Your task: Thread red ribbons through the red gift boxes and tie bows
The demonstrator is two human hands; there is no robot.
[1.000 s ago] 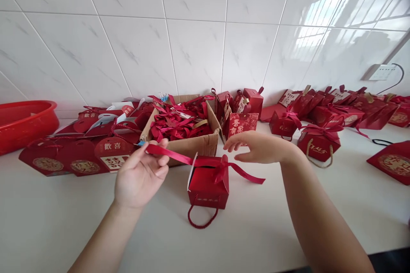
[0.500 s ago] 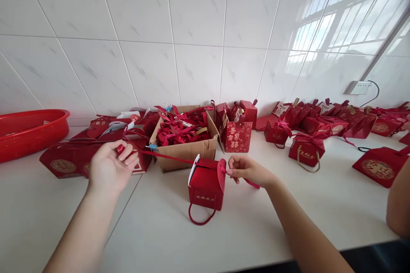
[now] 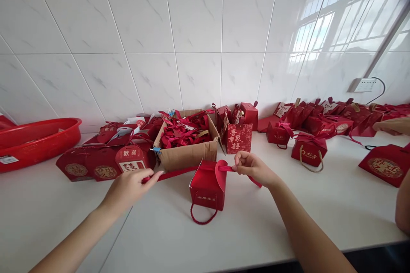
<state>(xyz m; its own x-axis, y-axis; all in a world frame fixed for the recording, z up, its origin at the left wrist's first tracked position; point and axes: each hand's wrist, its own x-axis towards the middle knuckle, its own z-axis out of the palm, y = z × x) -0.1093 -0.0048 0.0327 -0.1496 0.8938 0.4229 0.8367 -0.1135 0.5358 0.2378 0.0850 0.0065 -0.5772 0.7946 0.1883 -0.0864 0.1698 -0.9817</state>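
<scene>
A small red gift box (image 3: 207, 187) with a cord handle stands on the white counter (image 3: 179, 230) in front of me. A red ribbon (image 3: 179, 172) runs through its top flaps. My left hand (image 3: 130, 187) pinches the ribbon's left end, low and near the counter. At the box's right flap, my right hand (image 3: 251, 166) is closed on the other end of the ribbon. The ribbon is stretched between the two hands.
A cardboard box (image 3: 188, 151) full of red ribbons sits behind the gift box. Flat red box blanks (image 3: 102, 160) lie left, beside a red plastic basin (image 3: 35, 140). Several finished gift boxes (image 3: 309, 149) line the right. Another person's arm (image 3: 403, 204) shows at the right edge.
My left hand has dropped and moved right, drawing the ribbon lower and tauter. My right hand stays pinched at the box's flap. The view shifted slightly.
</scene>
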